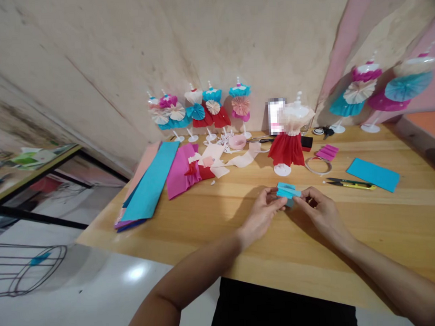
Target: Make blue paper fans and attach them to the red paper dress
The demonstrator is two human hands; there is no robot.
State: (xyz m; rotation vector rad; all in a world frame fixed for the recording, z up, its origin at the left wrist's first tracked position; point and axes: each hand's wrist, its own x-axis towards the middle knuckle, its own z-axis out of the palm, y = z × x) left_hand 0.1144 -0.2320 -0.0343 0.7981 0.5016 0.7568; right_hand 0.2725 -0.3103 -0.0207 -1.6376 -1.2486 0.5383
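Head view: you are pinching the folded blue paper (289, 191) over the table (204, 206), near the red-skirted dress stand (286, 150); your left hand (264, 208) is gripping its left side and your right hand (321, 210) its right end, fingers of both pressing nearly closed against the thumbs.

A wooden table (412, 227) bears snips (363, 185), a blue paper rectangle (373, 174) and dress stands (287, 149).
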